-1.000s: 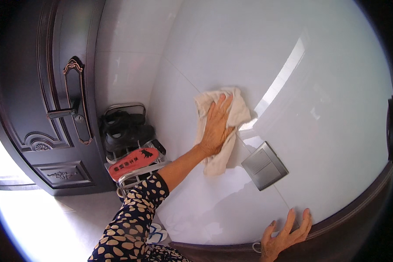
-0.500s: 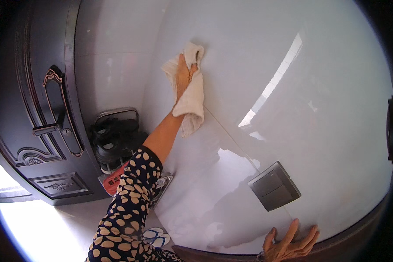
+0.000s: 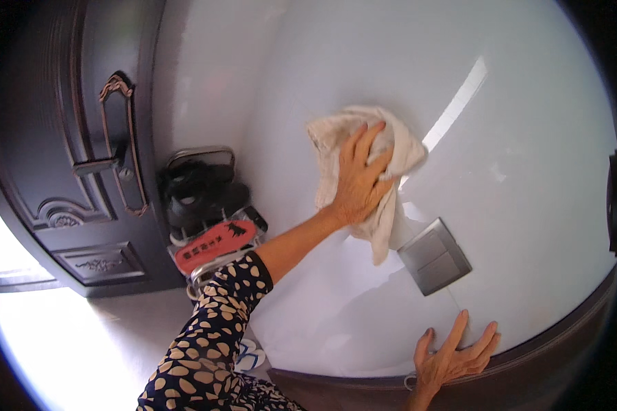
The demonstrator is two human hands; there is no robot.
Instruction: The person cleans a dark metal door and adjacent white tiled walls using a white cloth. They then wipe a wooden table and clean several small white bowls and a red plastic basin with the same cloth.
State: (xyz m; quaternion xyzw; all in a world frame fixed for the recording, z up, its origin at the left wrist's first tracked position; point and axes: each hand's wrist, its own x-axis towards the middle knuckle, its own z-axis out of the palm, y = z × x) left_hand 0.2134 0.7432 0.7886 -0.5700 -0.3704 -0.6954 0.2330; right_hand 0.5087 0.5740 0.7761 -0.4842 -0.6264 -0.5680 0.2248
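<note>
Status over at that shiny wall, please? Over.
Left hand spread on cloth, against wall. Right hand empty, fingers spread, near wall's lower edge. Switch close by, cloth's lower right.

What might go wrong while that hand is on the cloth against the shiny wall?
The cloth has a loose tail hanging beside the grey wall switch, so it might catch on the switch's edge. The left hand lies over the cloth with fingers spread rather than clutching it, so the cloth could slip.

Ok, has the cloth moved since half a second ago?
Yes: the cloth has moved right and down, closer to the grey wall switch.
</note>
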